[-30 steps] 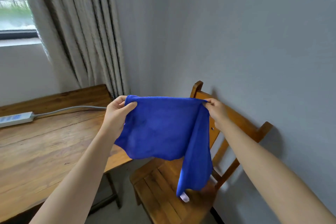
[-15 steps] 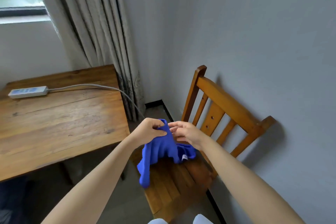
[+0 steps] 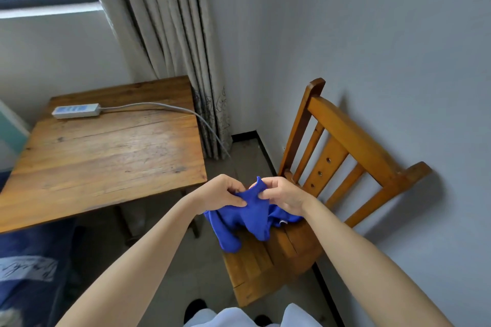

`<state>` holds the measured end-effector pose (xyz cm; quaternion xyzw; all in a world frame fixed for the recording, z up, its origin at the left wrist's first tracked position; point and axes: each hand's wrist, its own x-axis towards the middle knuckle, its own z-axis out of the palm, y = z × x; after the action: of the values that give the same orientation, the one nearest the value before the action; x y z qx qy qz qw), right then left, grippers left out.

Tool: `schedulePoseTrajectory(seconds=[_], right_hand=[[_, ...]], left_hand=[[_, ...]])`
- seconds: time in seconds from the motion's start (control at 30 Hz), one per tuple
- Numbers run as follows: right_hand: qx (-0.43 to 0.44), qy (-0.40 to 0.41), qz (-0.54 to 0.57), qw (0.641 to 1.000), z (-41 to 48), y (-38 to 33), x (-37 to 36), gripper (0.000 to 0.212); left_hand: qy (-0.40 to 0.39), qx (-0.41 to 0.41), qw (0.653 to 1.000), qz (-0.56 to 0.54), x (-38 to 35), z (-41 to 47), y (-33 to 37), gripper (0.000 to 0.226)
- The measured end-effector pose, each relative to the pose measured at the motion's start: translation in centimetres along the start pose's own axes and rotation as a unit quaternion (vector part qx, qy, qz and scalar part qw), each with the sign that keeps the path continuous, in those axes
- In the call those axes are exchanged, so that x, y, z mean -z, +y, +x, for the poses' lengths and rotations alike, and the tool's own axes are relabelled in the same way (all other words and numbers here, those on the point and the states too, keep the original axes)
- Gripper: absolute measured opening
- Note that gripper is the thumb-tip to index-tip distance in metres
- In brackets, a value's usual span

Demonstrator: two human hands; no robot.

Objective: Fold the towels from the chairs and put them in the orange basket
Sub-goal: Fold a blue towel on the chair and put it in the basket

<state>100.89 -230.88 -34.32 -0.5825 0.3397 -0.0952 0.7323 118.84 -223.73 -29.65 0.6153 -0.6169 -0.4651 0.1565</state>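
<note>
A bright blue towel (image 3: 249, 216) hangs bunched over the seat of a wooden chair (image 3: 337, 127) that stands against the grey wall on the right. My left hand (image 3: 221, 192) pinches the towel's upper edge from the left. My right hand (image 3: 283, 195) pinches the same edge just beside it, the two hands almost touching. The towel's lower folds droop onto the chair seat, and a small white label shows under my right wrist. No orange basket is in view.
A wooden table (image 3: 106, 151) stands to the left with a white power strip (image 3: 75, 110) and its cable on it. Grey curtains (image 3: 170, 42) hang in the corner by the window. Dark blue fabric (image 3: 29, 265) lies at the lower left.
One second ago the towel was stretched wide between my raised hands. My hands have since come together and dropped low over the chair seat, so the towel is now bunched.
</note>
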Motion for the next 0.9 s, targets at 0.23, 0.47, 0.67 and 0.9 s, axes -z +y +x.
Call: schedulePoseTrajectory(seconds=[0.23,0.47,0.67,0.9], right_hand=[[0.115,0.066,-0.036,0.991,-2.2,-5.3,0.6,0.014],[0.178,0.217,0.01,0.96,-3.1,-11.0,6.1,0.017],[0.162,0.379,0.011,0.911,-0.4,-14.0,10.3,0.019],[0.247,0.457,0.06,0.852,0.7,-21.7,11.3,0.025]], left_hand=[[0.091,0.054,0.993,0.06,-3.0,1.1,-3.9,0.027],[0.137,0.155,0.975,-0.081,-1.4,0.6,-9.1,0.014],[0.273,0.057,0.895,-0.347,6.9,-1.0,-6.7,0.02],[0.339,-0.142,0.808,-0.46,13.9,-2.7,2.0,0.023]])
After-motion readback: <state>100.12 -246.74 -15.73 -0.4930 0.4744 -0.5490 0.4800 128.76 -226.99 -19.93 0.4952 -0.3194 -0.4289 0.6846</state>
